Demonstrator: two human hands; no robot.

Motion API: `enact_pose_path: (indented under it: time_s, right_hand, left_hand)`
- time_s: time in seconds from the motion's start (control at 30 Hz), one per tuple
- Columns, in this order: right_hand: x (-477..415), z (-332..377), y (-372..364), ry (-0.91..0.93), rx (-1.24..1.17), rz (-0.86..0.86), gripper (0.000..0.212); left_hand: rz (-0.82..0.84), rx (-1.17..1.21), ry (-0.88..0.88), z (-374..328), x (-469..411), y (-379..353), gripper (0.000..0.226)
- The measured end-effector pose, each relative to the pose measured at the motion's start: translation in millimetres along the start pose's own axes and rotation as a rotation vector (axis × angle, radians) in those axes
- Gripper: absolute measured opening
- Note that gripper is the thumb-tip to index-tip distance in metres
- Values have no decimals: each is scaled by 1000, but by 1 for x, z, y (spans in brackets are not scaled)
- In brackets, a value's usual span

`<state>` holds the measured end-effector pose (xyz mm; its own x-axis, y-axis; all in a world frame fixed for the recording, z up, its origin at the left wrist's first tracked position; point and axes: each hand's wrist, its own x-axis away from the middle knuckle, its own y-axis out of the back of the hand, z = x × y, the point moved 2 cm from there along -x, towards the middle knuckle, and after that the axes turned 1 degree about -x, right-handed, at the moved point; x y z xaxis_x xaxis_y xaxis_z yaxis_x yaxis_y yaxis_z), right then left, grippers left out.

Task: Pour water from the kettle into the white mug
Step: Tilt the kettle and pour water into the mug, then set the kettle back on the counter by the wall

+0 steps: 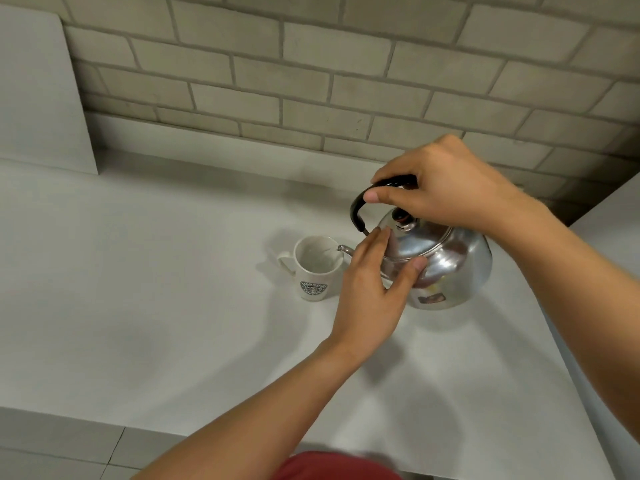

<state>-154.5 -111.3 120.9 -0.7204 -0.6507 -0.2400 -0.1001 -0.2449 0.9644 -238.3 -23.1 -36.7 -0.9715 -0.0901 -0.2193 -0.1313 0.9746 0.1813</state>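
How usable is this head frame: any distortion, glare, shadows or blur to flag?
Head view: wide-angle bowing curves the brick wall lines; the kettle carries bright glare and reflections; soft multiple shadows fall from both arms across the counter; the white mug logo reads slightly soft; the red garment at the bottom edge is blurred.

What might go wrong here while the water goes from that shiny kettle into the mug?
The spout tip sits just at the white mug's rim, so water may run down outside onto the counter. The left hand rests bare against the metal kettle body; if it is hot, that could hurt. The right hand carries the tilted kettle by the black handle alone, so a slip could knock the mug over.
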Motion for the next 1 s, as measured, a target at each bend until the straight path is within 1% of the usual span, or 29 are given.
enact_pose_path:
  time_s: [0.07, 0.13, 0.2, 0.3, 0.43, 0.5, 0.53, 0.6, 0.63, 0.7, 0.87, 0.93, 1.0]
  right_hand:
    - [9, -7, -4, 6, -8, -60, 45]
    - [20, -12, -8, -10, -46, -138, 40]
    - [31, -18, -10, -58, -100, -219, 36]
    - [49, -29, -16, -157, -217, -338, 33]
    - [69, -40, -28, -268, -367, -459, 28]
    - [76, -43, -35, -283, -417, -512, 25]
    - [79, -46, -38, -287, -442, -533, 24]
    - [83, -48, -45, -300, -510, -549, 20]
    - [85, -50, -48, -307, -532, -559, 18]
    - [87, -57, -54, -324, -571, -580, 19]
    - [83, -78, -65, -395, -649, -531, 25]
    - [77, -87, -69, -393, -641, -483, 27]
    - [71, -100, -74, -390, -578, -441, 33]
  left_hand:
    - [20, -32, -6, 0, 0, 2, 59]
    - [19, -57, -22, -1, 0, 5, 54]
    - [-11, -68, -55, -2, 2, 9, 42]
    - [-94, -36, -118, 0, 3, 20, 14]
    - [-200, -33, -126, -4, -11, 31, 21]
    - [-154, -94, -132, -8, -24, 34, 25]
    - [-96, -143, -138, -11, -33, 32, 33]
    - [31, -240, -154, -13, -47, 33, 48]
    - [85, -271, -179, -16, -54, 32, 49]
    - [145, -300, -238, -22, -64, 31, 45]
    - [193, -291, -274, -25, -81, 23, 31]
    - [187, -279, -278, -22, -90, 19, 29]
    - [175, -268, -271, -16, -104, 15, 29]
